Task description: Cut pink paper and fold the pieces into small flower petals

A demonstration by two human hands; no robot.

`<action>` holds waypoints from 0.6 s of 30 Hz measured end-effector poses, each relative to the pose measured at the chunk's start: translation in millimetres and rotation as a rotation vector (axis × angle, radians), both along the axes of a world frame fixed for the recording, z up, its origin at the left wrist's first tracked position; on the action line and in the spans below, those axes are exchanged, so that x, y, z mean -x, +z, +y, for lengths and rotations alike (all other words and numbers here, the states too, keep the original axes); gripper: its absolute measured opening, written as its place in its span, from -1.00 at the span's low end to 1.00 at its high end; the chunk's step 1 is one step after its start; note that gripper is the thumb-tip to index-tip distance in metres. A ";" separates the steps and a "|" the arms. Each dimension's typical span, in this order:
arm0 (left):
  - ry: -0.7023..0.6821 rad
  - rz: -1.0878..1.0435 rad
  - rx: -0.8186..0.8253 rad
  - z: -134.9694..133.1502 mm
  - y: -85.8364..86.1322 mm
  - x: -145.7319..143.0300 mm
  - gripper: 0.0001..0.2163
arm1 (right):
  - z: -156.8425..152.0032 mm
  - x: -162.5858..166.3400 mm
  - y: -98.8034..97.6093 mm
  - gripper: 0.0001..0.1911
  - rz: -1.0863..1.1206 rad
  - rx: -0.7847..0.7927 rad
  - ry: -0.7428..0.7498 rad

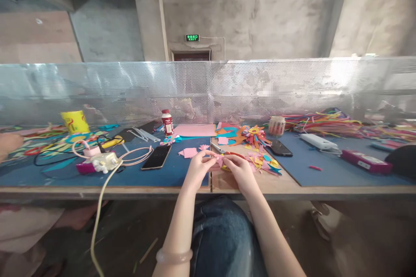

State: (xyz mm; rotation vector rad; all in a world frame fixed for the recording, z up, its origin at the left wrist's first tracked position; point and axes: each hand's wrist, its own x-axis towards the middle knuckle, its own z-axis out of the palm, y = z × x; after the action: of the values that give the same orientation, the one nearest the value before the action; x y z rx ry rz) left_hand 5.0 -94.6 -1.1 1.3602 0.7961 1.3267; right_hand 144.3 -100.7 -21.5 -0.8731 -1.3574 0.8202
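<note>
My left hand [199,165] and my right hand [238,169] meet over the near edge of the table, both pinching a small pink paper piece [218,159] held between their fingertips. Just beyond my right hand lies a pile of colourful paper scraps [264,162], with scissors with red handles [227,152] partly hidden behind my fingers. Loose pink paper squares [189,152] lie on the blue mat just past my left hand. A black phone [156,156] rests to the left of them.
A folded paper flower [255,133], a red-capped bottle [167,122], a second phone [280,147], a yellow cup [74,121], a white charger with cables [104,161], a power bank [316,140]. Paper strips [321,122] lie far right. A perforated screen [208,91] backs the table. Another person's hand [8,145] is at left.
</note>
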 end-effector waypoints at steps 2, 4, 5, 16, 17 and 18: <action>-0.039 0.009 -0.012 0.4 -1.1 0.6 -0.85 | -0.5 0.6 0.0 -0.73 0.027 0.009 -0.002; -0.064 0.032 -0.032 1.4 -2.9 1.8 -0.85 | -0.8 1.1 -0.5 -0.73 0.036 0.011 -0.007; -0.071 0.044 -0.041 2.0 -3.9 2.4 -0.85 | -0.9 1.2 -0.8 -0.73 0.040 0.011 -0.008; -0.099 0.077 -0.047 2.6 -5.6 3.1 -0.86 | -0.2 0.9 -0.3 -0.77 0.037 0.007 -0.016; -0.097 0.078 -0.049 2.1 -5.4 3.2 -0.86 | -0.5 0.9 -0.1 -0.77 0.034 0.008 -0.014; -0.096 0.078 -0.052 1.7 -5.2 3.2 -0.86 | -1.0 0.9 0.1 -0.77 0.032 0.009 -0.013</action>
State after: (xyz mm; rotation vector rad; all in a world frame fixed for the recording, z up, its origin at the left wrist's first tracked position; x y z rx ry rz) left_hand 1.8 -93.0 -6.3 1.4806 0.7438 1.2328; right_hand 143.5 -101.7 -21.4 -0.8717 -1.3194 0.8272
